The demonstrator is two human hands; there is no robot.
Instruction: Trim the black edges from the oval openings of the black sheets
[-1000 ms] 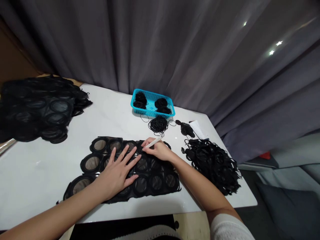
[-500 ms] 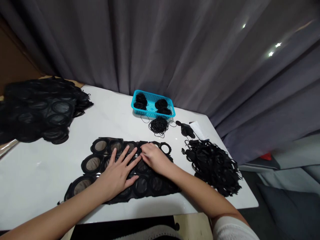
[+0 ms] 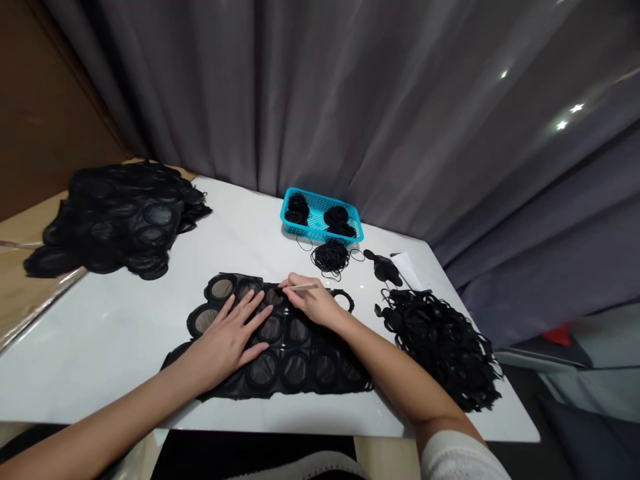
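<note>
Shifted left along the black ringed sheet (image 3: 294, 368), your right hand (image 3: 316, 303) pinching a pale tool (image 3: 306, 287), your left hand (image 3: 225, 340) spread flat, frame's lower centre

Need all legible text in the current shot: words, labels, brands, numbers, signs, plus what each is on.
No readable text anywhere.
White slip by the black scraps: any print is too small to read.
Pen-like tool in the right hand: no marking legible.
Blue basket and black sheet: no lettering visible.
</note>
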